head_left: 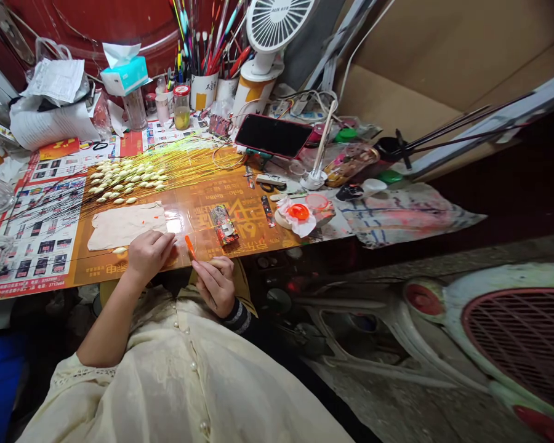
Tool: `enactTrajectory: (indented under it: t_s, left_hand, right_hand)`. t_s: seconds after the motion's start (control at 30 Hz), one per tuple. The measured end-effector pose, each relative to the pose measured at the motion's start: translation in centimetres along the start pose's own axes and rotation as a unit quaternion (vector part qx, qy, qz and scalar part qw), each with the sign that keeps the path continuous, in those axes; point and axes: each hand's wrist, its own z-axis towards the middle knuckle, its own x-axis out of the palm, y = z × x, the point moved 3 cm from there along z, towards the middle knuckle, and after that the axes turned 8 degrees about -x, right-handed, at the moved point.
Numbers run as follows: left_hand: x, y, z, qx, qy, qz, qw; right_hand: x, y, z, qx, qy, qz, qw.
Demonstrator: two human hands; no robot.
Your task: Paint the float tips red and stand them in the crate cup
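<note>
My left hand [148, 253] rests at the table's near edge with its fingers curled, pinching a thin float stem whose white oval body [119, 250] lies just to its left. My right hand [216, 282] is closed around a small brush with an orange tip [190, 247], and the tip points up toward the left hand's fingers. Beyond my left hand lies a stained paper sheet [124, 224]. Farther back, several white float bodies on yellow stems [127, 178] are laid out in rows.
An open pot of orange paint [298, 213] sits on tissue to the right, near a small patterned box [224, 224]. A phone [273, 135], desk fan [272, 31], cups of brushes [204, 86] and a tissue box [124, 74] crowd the back. A floor fan [512, 332] lies lower right.
</note>
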Motion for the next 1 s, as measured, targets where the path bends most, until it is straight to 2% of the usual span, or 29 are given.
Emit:
enactTrajectory:
  t_s: [0.23, 0.43, 0.73, 1.0]
  left_hand:
    - [-2.0, 1.1, -1.5, 0.009, -0.008, 0.064, 0.998]
    - [-3.8, 2.3, -3.5, -0.030, -0.044, 0.071, 0.996]
    - [-4.2, 2.9, -3.6, -0.029, -0.089, 0.037, 0.995]
    - [-3.9, 3.6, -4.0, -0.015, -0.074, 0.038, 0.996]
  right_hand:
    - [0.2, -0.1, -0.6, -0.017, -0.015, 0.024, 0.999]
    - [1.1, 0.5, -0.4, -0.045, -0.011, 0.039, 0.998]
    - [1.3, 0.8, -0.5, -0.051, -0.013, 0.043, 0.998]
    - [1.4, 0.2, -1.1, -0.028, -0.004, 0.024, 0.999]
